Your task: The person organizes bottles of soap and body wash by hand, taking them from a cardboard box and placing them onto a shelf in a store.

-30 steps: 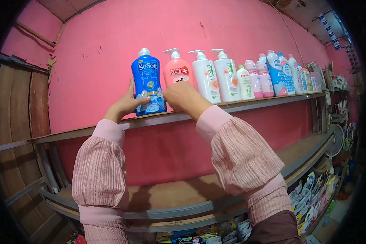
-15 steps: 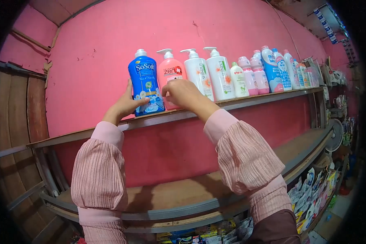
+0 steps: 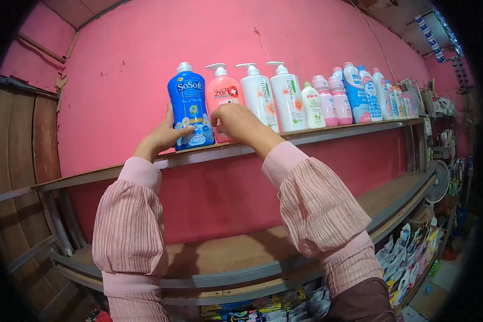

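Tall blue plastic bottle (image 3: 190, 99), white cap, upright on the wood-topped shelf (image 3: 220, 155), just short of twelve o'clock from the person. At its eight o'clock, left hand (image 3: 160, 135) clasps the lower side, thumb across the front. At its four o'clock, right hand (image 3: 241, 122), fingers curled before a coral-pink plastic pump bottle (image 3: 225, 88); whether they pinch anything, I cannot tell.

Glossy plastic SoSoft bottle (image 3: 192, 110), ribbed cloth sleeves (image 3: 129, 228), matt wooden planks (image 3: 20, 134)
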A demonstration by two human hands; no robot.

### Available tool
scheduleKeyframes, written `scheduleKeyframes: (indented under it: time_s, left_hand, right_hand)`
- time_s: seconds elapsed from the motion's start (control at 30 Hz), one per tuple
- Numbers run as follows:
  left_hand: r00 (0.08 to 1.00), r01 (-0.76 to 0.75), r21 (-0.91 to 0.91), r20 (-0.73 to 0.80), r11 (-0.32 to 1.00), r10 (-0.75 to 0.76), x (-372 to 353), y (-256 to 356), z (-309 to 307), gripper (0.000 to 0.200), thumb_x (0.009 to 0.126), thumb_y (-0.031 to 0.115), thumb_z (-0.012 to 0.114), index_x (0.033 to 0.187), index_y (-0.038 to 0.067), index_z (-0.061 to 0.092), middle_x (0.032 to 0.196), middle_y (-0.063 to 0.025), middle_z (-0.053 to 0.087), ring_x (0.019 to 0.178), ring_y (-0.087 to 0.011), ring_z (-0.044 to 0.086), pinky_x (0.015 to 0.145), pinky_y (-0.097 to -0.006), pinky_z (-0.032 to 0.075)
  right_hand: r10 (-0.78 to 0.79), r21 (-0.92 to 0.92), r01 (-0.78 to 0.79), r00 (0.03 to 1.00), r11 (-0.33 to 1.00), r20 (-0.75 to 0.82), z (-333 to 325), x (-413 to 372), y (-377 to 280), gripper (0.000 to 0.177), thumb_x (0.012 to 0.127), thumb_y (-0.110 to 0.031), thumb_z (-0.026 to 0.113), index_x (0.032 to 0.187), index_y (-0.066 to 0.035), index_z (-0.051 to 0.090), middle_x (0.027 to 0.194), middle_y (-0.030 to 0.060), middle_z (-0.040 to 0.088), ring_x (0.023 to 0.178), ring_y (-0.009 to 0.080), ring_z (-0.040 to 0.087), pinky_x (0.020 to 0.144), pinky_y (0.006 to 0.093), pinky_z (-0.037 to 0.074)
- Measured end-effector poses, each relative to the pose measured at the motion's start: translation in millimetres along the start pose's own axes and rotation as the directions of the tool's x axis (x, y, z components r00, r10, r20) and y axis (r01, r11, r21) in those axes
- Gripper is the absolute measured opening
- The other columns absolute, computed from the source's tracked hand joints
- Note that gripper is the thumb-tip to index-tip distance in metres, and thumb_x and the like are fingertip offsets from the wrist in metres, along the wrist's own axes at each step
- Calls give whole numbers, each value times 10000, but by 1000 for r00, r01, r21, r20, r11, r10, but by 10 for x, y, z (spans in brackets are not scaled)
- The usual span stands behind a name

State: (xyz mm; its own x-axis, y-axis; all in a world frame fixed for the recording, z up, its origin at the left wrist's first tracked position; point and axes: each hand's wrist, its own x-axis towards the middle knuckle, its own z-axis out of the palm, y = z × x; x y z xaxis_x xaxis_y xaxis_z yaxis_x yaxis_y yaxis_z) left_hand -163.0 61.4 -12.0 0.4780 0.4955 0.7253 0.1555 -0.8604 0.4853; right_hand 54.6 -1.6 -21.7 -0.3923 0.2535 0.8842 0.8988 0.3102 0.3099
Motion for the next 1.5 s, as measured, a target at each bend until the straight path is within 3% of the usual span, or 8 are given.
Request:
scheduleKeyframes:
  time_s: [0.57,0.7,0.8,0.97,1.17,1.23,1.4,1.5]
  left_hand:
    - [989,-101,149,-91,984,115,-29,-136,-29,1154,811,263,746,1497,161,-176,1356,-273,441,1242,-333,469,1019,-442,386]
    - [729,-158,661,-423,733,538,-206,28,95,904,811,317,699,1520,143,166,1394,-179,450,1304,-329,407,1081,-449,318]
    - [522,-365,737,-344,569,780,-488,248,248,666,824,321,664,1423,183,408,1349,-108,491,1289,-335,398,1090,-460,288]
    - [393,-648,712,5,272,920,-1205,446,950,421,832,288,638,1240,195,588,1302,-58,527,1267,-287,435,1098,-506,262]
    - [-76,-921,349,282,-176,957,-2900,495,1946,178,889,280,545,1004,203,656,1132,21,640,1126,-185,570,1003,-413,384]
    - [-2,-997,70,250,-20,968,-3425,568,2029,183,902,259,534,1000,184,669,1102,11,662,1076,-195,604,983,-404,399]
    - [824,-504,-416,32,757,566,-4610,159,3176,253,966,235,456,940,138,689,912,-39,716,972,-241,636,933,-410,415]
    - [915,-196,-603,171,773,365,-5699,610,4119,326,987,210,415,897,46,682,911,-108,702,943,-313,634,881,-408,459]
  right_hand:
    - [-7,1,7,996,1000,-87,-417,-304,-28,128,775,-101,688,898,-66,690,857,129,667,820,303,649,716,406,504]
    - [-123,74,144,963,987,-238,-681,-856,-274,108,751,-98,701,843,-81,647,778,98,612,785,297,613,688,415,481]
    - [-193,-65,184,967,981,-167,-850,-1639,-670,146,734,-144,732,840,-154,632,736,46,522,721,250,528,630,373,411]
    - [-57,67,45,981,997,187,-959,-2870,-1349,233,796,-272,716,963,-119,663,781,51,517,731,229,506,624,342,378]
    - [339,409,-397,917,821,210,-1369,-4067,-1997,224,821,-207,721,1002,-79,685,808,76,601,766,255,565,684,345,434]
    - [584,508,-627,767,591,266,-1572,-4570,-2271,202,848,-157,705,1030,-72,696,839,75,636,778,196,601,697,310,460]
    - [877,508,-849,127,-145,462,-2117,-6347,-3390,209,925,-186,637,1036,-19,694,941,25,682,825,94,609,731,242,487]
    - [916,509,-808,-92,-298,391,-3031,-7053,-4064,226,934,-208,626,1033,-19,700,937,27,688,826,98,616,733,248,495]
